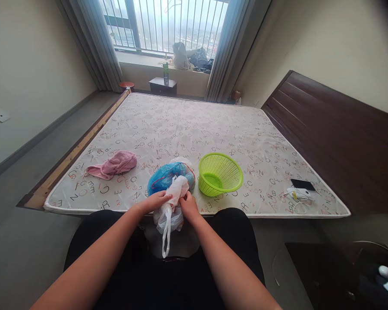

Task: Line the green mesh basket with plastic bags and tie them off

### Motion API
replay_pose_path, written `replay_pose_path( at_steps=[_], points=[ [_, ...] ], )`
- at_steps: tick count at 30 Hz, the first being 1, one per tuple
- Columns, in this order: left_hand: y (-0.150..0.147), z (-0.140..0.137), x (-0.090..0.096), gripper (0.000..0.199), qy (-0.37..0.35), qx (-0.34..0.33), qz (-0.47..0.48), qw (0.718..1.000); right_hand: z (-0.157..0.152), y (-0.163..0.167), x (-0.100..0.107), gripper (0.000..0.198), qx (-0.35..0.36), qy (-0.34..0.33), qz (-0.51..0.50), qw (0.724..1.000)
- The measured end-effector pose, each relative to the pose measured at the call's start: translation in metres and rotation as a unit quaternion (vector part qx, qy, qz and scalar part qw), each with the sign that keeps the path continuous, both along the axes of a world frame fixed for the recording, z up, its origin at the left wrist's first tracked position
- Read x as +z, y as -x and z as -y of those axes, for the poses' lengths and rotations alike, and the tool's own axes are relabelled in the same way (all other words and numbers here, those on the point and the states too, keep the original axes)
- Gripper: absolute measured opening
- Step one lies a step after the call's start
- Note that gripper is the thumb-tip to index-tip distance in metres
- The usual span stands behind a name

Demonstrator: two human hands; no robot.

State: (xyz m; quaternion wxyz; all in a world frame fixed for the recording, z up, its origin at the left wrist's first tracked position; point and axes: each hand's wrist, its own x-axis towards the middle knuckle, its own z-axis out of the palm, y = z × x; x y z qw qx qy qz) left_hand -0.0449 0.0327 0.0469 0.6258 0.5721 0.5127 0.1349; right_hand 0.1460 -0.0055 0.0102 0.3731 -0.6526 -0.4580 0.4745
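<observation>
Left grip (158,201) and right grip (189,206) pinch a white plastic bag (176,188) between closed fingers, its looped handle (166,239) hanging below them, at the near edge of a letter-print mattress (187,120). Directly beyond the grips, a blue plastic bag (160,175) crowds the space, lying near the middle of that edge. Just to its right stands a lime-green basket (231,172), mouth up and close to the right grip. A crumpled pink cloth (121,163) lies toward the near left corner; a dark flat device (302,184) and a white device with a cord (300,194) sit near the near right corner. Along the right edge rises a dark wooden headboard (336,114); past the far edge, a green bottle (166,73) tops a small cabinet (161,89).
</observation>
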Motion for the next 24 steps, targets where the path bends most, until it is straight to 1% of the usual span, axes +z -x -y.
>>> replay_pose_path(
  at_steps=[6, 9, 15, 20, 24],
  points=[
    [0.001, -0.001, -0.007, 0.059, -0.005, -0.016, 0.002, 1.0, 0.0, 0.001, 0.003, 0.022, -0.001, 0.006, -0.005, 1.0],
    [0.001, -0.001, -0.008, 0.06, -0.01, -0.022, -0.001, 1.0, 0.0, 0.001, 0.003, 0.021, 0.001, 0.008, -0.013, 1.0],
    [-0.002, 0.0, 0.0, 0.059, -0.005, -0.01, 0.002, 1.0, 0.0, 0.0, 0.001, 0.021, 0.001, 0.004, -0.014, 1.0],
    [-0.004, 0.001, 0.007, 0.059, 0.005, -0.001, -0.002, 1.0, 0.0, -0.001, 0.004, 0.021, 0.003, 0.006, -0.013, 1.0],
    [-0.004, 0.0, 0.007, 0.061, -0.014, 0.0, -0.009, 1.0, 0.0, 0.0, 0.006, 0.021, 0.003, 0.012, -0.01, 1.0]
  ],
)
